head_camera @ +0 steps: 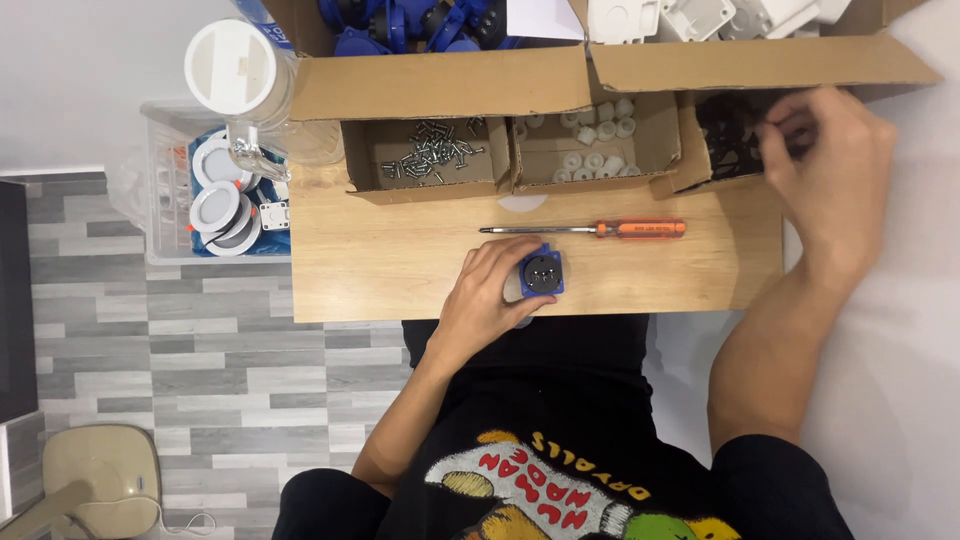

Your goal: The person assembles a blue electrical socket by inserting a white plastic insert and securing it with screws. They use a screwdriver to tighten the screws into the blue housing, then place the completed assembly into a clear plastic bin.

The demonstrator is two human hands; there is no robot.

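Left hand [487,290] fingers clasp blue socket [541,273], face up; right hand [830,165] fingers pinch inside black-parts box [735,140].

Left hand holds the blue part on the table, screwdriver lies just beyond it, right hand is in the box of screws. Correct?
Not quite. The right hand reaches into the box of black parts, not the box of screws. The head view shows it. The left hand does hold the blue part, with the screwdriver just beyond.

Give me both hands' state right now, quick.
Left hand: closed around the blue socket part on the wooden table.
Right hand: fingers curled into the cardboard box of black parts; whether it grips one cannot be told.
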